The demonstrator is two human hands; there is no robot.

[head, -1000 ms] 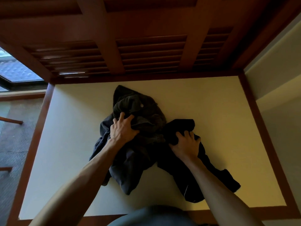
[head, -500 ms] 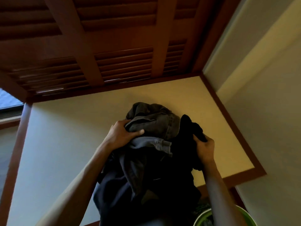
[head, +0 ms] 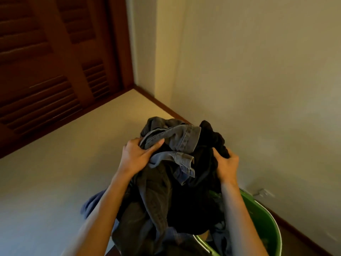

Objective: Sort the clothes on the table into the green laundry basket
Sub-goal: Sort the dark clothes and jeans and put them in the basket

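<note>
Carry step: left hand (head: 137, 156) and right hand (head: 226, 164) each clutch a fistful of the clothes (head: 177, 174), bundle held up off the table (head: 55, 172), hanging partly over the green basket (head: 265, 215). Next, I'd guess: lower over basket, let go.

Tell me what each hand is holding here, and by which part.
Both grip one bundle of dark clothes: the left hand bunches grey denim at its upper left, the right hand clutches black fabric at its upper right.
</note>
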